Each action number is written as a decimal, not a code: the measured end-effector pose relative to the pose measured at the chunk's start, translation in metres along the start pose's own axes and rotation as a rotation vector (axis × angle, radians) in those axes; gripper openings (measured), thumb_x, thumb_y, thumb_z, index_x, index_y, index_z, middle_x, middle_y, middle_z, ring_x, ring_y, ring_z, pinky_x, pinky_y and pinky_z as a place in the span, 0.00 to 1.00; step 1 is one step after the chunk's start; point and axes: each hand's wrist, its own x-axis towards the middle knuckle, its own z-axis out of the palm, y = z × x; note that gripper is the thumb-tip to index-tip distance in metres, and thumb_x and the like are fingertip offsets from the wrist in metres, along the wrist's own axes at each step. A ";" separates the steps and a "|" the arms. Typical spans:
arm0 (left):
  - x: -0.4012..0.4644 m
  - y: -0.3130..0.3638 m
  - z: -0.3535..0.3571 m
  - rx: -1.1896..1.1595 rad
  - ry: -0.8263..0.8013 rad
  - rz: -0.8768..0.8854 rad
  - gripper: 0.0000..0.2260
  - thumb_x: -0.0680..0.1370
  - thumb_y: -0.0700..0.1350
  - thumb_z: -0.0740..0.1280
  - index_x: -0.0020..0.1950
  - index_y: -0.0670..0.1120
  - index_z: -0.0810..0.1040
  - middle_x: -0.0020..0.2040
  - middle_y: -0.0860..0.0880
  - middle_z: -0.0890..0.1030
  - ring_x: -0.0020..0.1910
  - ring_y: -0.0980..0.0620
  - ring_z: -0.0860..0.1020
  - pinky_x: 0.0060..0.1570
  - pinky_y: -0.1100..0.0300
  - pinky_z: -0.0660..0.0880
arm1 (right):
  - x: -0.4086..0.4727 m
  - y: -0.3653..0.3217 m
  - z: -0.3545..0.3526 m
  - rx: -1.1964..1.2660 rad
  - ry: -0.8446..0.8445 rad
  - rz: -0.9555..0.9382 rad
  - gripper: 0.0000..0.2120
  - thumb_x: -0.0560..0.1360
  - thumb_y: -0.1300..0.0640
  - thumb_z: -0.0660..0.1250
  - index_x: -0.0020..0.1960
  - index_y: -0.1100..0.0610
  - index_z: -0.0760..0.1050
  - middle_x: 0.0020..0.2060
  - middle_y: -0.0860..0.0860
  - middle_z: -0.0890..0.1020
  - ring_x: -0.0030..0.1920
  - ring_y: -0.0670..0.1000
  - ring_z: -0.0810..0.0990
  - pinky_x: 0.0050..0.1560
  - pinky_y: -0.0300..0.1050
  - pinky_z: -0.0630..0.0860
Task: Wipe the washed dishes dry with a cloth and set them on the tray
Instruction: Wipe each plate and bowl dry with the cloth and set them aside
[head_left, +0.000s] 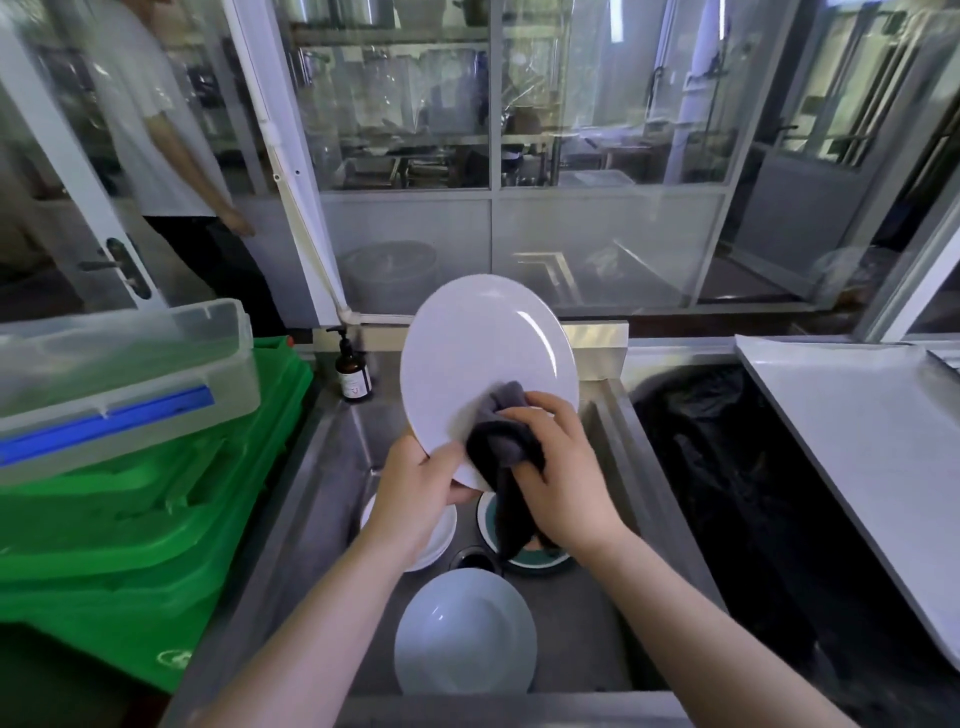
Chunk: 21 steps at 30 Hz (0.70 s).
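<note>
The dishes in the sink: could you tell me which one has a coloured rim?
The teal-rimmed dish, lying right of the drain under the hanging dark cloth. The stacked plates and the bowl are plain white.

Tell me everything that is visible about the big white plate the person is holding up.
The white plate is large, oval in this view, plain, smooth and glossy like glazed ceramic, with light streaks reflected on its face. It is held nearly upright above the steel sink, its face toward the camera. The left hand grips its lower edge, thumb on the front. The right hand presses a dark grey cloth against its lower right part. Nothing else touches it.
</note>
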 end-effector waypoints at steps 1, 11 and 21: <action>-0.001 0.000 0.000 -0.009 -0.016 -0.009 0.19 0.76 0.29 0.57 0.48 0.47 0.83 0.42 0.48 0.85 0.43 0.53 0.83 0.36 0.56 0.80 | 0.002 0.004 -0.004 0.001 0.040 0.013 0.20 0.70 0.69 0.67 0.59 0.55 0.77 0.63 0.49 0.70 0.58 0.38 0.68 0.59 0.21 0.59; -0.017 -0.015 0.019 0.050 -0.193 -0.082 0.15 0.77 0.34 0.59 0.56 0.50 0.77 0.47 0.53 0.85 0.43 0.53 0.84 0.36 0.60 0.80 | 0.052 0.012 -0.045 -0.061 0.337 0.204 0.15 0.74 0.61 0.66 0.60 0.52 0.78 0.63 0.51 0.71 0.52 0.37 0.69 0.50 0.15 0.54; -0.007 -0.018 0.030 -0.063 -0.180 -0.064 0.17 0.67 0.34 0.59 0.44 0.49 0.82 0.39 0.42 0.84 0.41 0.44 0.84 0.37 0.53 0.80 | 0.026 -0.034 -0.026 -0.026 -0.115 -0.258 0.25 0.67 0.70 0.69 0.63 0.58 0.78 0.65 0.57 0.73 0.65 0.56 0.72 0.65 0.46 0.69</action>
